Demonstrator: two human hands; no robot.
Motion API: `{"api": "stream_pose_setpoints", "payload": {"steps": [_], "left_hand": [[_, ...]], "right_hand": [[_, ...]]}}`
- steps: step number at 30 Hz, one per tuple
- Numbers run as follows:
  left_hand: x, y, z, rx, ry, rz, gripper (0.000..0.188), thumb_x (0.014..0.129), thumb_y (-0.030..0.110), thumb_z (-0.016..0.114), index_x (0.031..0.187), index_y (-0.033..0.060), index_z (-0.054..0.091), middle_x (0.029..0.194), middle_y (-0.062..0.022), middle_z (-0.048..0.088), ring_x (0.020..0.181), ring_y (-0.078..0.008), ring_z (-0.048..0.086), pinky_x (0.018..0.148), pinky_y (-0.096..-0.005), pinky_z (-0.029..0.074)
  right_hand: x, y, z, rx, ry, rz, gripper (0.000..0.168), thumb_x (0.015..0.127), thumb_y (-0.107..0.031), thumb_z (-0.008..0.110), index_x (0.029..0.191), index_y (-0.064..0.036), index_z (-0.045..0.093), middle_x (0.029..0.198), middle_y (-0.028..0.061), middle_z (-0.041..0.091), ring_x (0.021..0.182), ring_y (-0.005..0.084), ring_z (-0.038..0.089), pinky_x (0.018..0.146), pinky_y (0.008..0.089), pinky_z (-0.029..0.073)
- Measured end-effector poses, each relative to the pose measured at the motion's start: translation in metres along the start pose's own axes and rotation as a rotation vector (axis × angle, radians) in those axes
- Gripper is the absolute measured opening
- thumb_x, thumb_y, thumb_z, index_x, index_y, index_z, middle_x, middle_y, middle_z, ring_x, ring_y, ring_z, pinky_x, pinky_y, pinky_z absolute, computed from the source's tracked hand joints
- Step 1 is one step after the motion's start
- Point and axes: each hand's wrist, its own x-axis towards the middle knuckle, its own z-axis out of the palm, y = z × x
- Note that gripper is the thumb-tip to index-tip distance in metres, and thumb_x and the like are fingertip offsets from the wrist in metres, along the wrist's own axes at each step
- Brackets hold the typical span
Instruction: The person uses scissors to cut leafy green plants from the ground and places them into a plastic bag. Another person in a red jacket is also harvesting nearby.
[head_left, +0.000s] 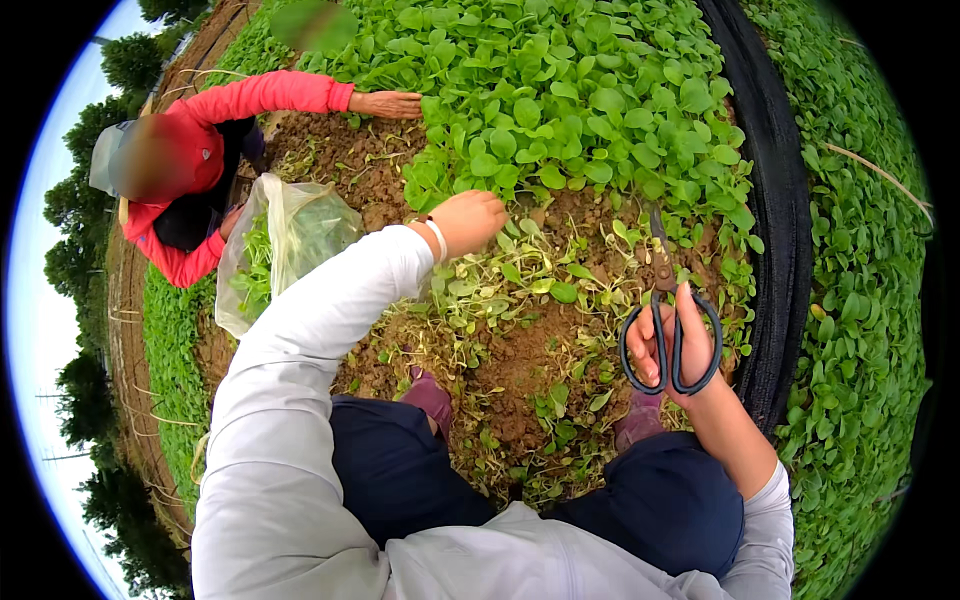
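Note:
My right hand holds a pair of scissors with dark looped handles and rusty blades. The blades look closed, and their tips point away from me at the near edge of the leafy green seedlings. My left hand, back upward and fingers curled, is over the front edge of the same bed. Its fingertips are turned away from the camera, so whether anything is in them is hidden. Below and right of it, cut and yellowing leaves litter the brown soil.
At left a co-worker in a red jacket crouches, one hand touching the seedlings. A translucent plastic bag holding greens stands between us. Black netting edges the bed at right, with another planted bed beyond. My purple boots rest on the soil.

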Motion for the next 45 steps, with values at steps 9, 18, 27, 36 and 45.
{"api": "stream_pose_setpoints", "payload": {"steps": [9, 18, 27, 36, 45], "left_hand": [[0.124, -0.052, 0.104, 0.725, -0.269, 0.091, 0.049, 0.084, 0.023, 0.042, 0.129, 0.0048, 0.035, 0.134, -0.0086, 0.033, 0.126, -0.0227, 0.026, 0.107, -0.0404, 0.008], [0.126, -0.064, 0.115, 1.046, -0.569, 0.042, 0.051, 0.083, 0.03, 0.044, 0.128, 0.006, 0.038, 0.13, -0.0063, 0.038, 0.122, -0.0256, 0.032, 0.102, -0.0429, 0.014], [0.13, -0.08, 0.142, 0.808, -0.405, -0.15, 0.04, 0.084, 0.015, 0.043, 0.119, -0.0035, 0.038, 0.073, -0.0065, 0.061, 0.075, -0.0218, 0.058, 0.094, -0.0394, 0.022], [0.135, -0.068, 0.126, 0.883, -0.608, -0.138, 0.038, 0.083, 0.013, 0.043, 0.118, -0.0026, 0.043, 0.088, -0.0085, 0.06, 0.07, -0.0172, 0.056, 0.089, -0.0431, 0.025], [0.107, -0.047, 0.1, 0.938, -0.662, -0.02, 0.055, 0.082, 0.012, 0.045, 0.13, -0.004, 0.025, 0.051, 0.0008, 0.05, 0.059, -0.0164, 0.051, 0.088, -0.0353, 0.024]], "right_hand": [[0.045, -0.009, -0.036, 0.084, 0.184, -0.009, 0.062, 0.086, -0.059, 0.018, 0.063, -0.007, 0.042, 0.06, 0.011, 0.051, 0.036, 0.0128, 0.045, 0.033, 0.0218, 0.039], [0.051, -0.003, -0.035, 0.04, 0.076, 0.085, 0.061, 0.087, -0.057, 0.016, 0.064, -0.008, 0.042, 0.059, 0.0097, 0.051, 0.039, 0.0125, 0.044, 0.034, 0.0221, 0.037], [0.041, -0.007, -0.041, 0.089, 0.082, 0.061, 0.059, 0.087, -0.056, 0.018, 0.063, -0.008, 0.042, 0.059, 0.0096, 0.051, 0.038, 0.012, 0.043, 0.034, 0.022, 0.036], [0.034, -0.01, -0.051, 0.123, 0.129, 0.038, 0.059, 0.088, -0.056, 0.019, 0.062, -0.008, 0.043, 0.059, 0.01, 0.052, 0.035, 0.0112, 0.042, 0.032, 0.0219, 0.036], [0.028, -0.013, -0.047, 0.101, 0.107, 0.01, 0.059, 0.087, -0.056, 0.017, 0.062, -0.008, 0.042, 0.057, 0.0092, 0.05, 0.036, 0.0116, 0.041, 0.032, 0.0227, 0.033]]}}
